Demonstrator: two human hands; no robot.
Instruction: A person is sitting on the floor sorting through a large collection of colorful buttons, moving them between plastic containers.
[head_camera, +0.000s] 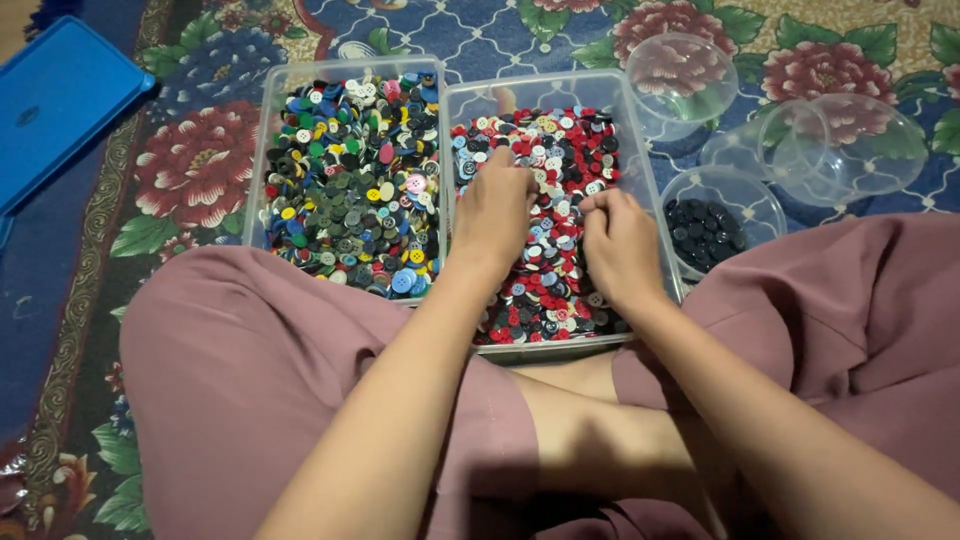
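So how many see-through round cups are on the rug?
4, maybe more hidden. One empty cup sits at the top, two empty cups lie together on the right, and one cup holds dark buttons by the right knee.

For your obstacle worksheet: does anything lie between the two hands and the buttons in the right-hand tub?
Nothing visible does. The left hand and right hand already rest directly on the buttons in the open, lidless tub.

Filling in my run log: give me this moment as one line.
left hand: on buttons in right bin | right hand: pinching there | left bin: mixed buttons | cup: black buttons
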